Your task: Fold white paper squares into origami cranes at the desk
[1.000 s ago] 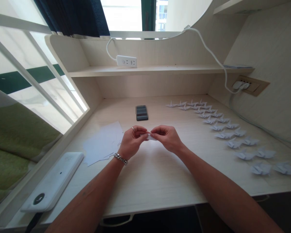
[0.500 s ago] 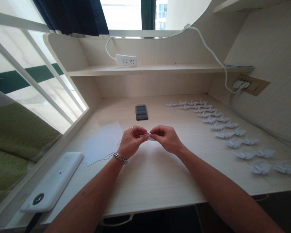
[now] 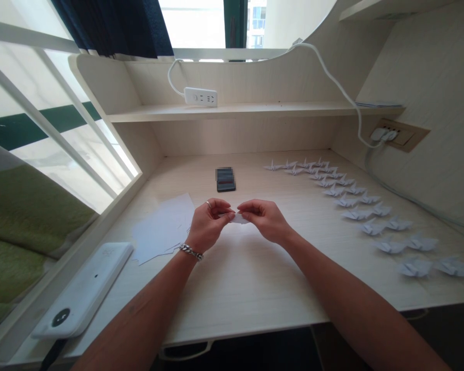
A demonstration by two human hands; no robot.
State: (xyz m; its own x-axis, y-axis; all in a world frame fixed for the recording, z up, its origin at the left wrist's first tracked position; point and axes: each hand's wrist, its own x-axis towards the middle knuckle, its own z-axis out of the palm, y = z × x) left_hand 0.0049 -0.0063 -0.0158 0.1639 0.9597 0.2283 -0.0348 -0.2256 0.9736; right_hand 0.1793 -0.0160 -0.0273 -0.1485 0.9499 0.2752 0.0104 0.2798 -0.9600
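Both hands meet over the middle of the desk, pinching a small folded piece of white paper between them. My left hand, with a ring and a chain bracelet, grips its left end with closed fingers. My right hand pinches its right end. Most of the paper is hidden by my fingers. A loose stack of white paper sheets lies just left of my left hand.
Several folded white paper cranes lie in two rows along the right side of the desk. A dark phone lies behind my hands. A white device rests at the front left edge. A power strip sits on the shelf.
Both hands have stayed together on the folded paper, with small finger shifts. The view has shifted slightly; nothing else has moved.
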